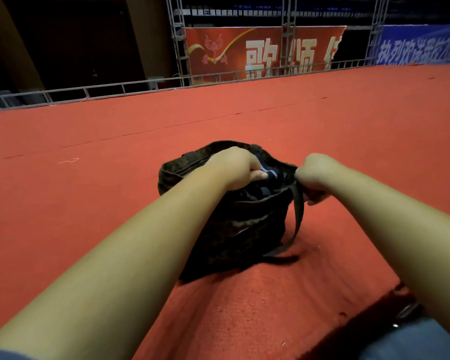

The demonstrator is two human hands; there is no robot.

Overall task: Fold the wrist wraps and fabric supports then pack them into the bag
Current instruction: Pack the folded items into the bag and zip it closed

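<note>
Your bag point(244, 224) sits on the red carpet point(89, 178) right in front of you, between your forearms. It is a soft, dark thing with a faint mottled pattern, slumped and creased, its mouth open toward the top. A black strap point(298, 209) hangs from its right rim, loops down the side and trails onto the carpet.

Your left hand point(234, 167) is at the mouth of the bag, fingers curled over and thumb pressed against a dark blue wrap point(272, 174) with a pale stripe. The wrap lies just inside the opening, on top of other dark folds (too shadowed to tell apart).

Your right hand point(312, 175) is clenched into a fist on the bag's right rim, just where the strap starts, holding that edge out to the side.

Beyond the carpet's far edge runs a metal railing point(115, 89), and behind it hangs a red banner point(257, 53) with large pale characters.
</note>
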